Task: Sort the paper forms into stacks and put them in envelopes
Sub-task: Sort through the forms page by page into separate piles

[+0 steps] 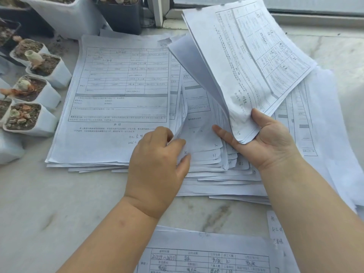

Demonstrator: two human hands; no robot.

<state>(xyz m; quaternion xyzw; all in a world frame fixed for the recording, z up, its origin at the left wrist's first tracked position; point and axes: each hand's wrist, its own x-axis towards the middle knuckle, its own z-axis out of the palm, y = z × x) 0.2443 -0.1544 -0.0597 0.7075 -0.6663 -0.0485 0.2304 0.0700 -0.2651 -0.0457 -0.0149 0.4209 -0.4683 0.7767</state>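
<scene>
A wide, loose spread of printed paper forms (118, 91) lies on the marble sill. My right hand (269, 142), palm up, grips the lower corner of a lifted bundle of forms (246, 56) that stands tilted up and back to the right. My left hand (157, 164) pinches the curled corner of one sheet (182, 123) in the middle pile, whose corners carry handwritten numbers. Another form (208, 255) lies at the near edge below my arms. No envelope shows.
Small white pots (51, 71) with soil and succulents line the left side. Larger white and dark planters (118, 18) stand at the back left. A window frame (295, 10) runs along the back. Bare marble (59, 203) shows at the near left.
</scene>
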